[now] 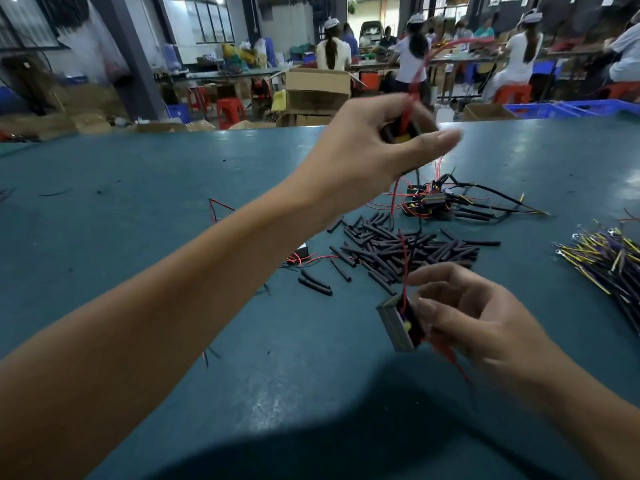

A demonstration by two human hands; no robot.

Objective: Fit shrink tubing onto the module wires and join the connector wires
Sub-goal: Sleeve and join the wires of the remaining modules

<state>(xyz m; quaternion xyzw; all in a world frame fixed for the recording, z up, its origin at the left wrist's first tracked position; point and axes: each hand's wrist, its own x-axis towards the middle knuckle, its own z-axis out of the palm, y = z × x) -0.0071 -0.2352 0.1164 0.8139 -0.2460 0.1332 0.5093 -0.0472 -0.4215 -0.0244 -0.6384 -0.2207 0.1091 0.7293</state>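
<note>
The left hand (367,150), raised toward twelve o'clock, grips a blurred dark module (403,131) with red wires (420,69) trailing upward. At five o'clock the right hand (474,317) holds a second module (398,323). Between them, black shrink tubing pieces (408,252) lie heaped on the green table (138,188); yellow-and-black connector wires (609,258) lie at three o'clock.

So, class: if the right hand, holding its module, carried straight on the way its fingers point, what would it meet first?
Probably the heap of black shrink tubing: the right hand's fingers point up-left toward it. How high the hand sits above the table is unclear.
</note>
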